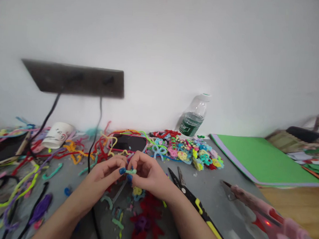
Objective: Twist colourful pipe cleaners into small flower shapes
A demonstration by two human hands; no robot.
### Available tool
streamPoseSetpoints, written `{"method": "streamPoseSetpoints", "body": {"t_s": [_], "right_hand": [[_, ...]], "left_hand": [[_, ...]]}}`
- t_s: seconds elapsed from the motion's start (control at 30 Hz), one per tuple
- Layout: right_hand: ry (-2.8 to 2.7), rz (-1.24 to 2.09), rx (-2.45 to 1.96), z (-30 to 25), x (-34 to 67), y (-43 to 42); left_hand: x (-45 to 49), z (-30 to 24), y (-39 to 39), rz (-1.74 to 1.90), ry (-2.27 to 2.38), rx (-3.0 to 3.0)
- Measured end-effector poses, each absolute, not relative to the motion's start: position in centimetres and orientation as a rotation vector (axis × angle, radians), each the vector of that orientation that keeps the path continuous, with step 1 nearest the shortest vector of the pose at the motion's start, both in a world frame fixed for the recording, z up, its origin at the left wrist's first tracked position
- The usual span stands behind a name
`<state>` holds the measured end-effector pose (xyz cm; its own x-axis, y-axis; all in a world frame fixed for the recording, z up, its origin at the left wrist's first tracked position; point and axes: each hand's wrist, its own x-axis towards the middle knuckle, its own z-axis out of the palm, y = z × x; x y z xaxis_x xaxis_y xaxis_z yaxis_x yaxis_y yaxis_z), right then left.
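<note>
My left hand (105, 172) and my right hand (147, 173) meet above the grey table (214, 196), both pinched on a short light-green pipe cleaner piece (131, 171). My fingernails are painted blue. Below the hands lie small cut pipe cleaner bits (117, 223), a yellow-and-blue twisted shape (137, 192) and red and purple twisted shapes (145, 222). A phone in a pink case (129, 143) lies just behind the hands.
Black-and-yellow pliers (194, 204) lie right of my right arm, a pink glue gun (267, 218) further right. A heap of coloured pipe cleaner flowers (190, 152), a water bottle (194, 116), green sheets (257, 157), a tipped paper cup (57, 134), loose pipe cleaners (20, 186) and black cables (93, 144) surround them.
</note>
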<state>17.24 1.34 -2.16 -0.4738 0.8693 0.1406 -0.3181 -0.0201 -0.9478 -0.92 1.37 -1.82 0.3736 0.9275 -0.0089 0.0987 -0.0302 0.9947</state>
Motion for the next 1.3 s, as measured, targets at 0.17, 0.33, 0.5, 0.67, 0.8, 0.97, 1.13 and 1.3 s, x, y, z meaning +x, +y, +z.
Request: {"method": "streamPoseSetpoints", "body": {"t_s": [0.17, 0.33, 0.5, 0.67, 0.8, 0.97, 1.13, 1.3], "right_hand": [[-1.269, 1.609, -0.709, -2.3, 17.0, 1.6], [-1.222, 1.566, -0.758, -2.5, 16.8, 1.8], [-1.196, 1.605, -0.751, -2.7, 16.8, 1.9], [-1.205, 1.701, -0.688, -2.9, 16.9, 1.9], [-1.189, 1.800, -0.604, -2.8, 17.3, 1.8], [-1.174, 1.964, -0.534, -2.7, 17.9, 1.9], [-1.144, 1.955, -0.549, -2.8, 17.9, 1.9], [-1.162, 1.863, -0.581, -2.5, 17.6, 1.8]], "left_hand": [[-0.8, -1.5, 1.4, 0.935, 1.006, 1.508], [-0.8, -1.5, 1.3, 1.084, 1.072, 1.692], [-0.6, -1.4, 1.3, 1.111, 1.051, 1.728], [-0.6, -1.1, 1.4, 1.128, 1.029, 1.729], [-0.9, -1.5, 1.4, 1.139, 1.044, 1.616], [-1.4, -1.8, 1.6, 1.141, 0.983, 1.502], [-1.3, -1.6, 1.4, 1.140, 0.987, 1.513], [-1.2, -2.0, 1.1, 1.159, 1.004, 1.523]]}}
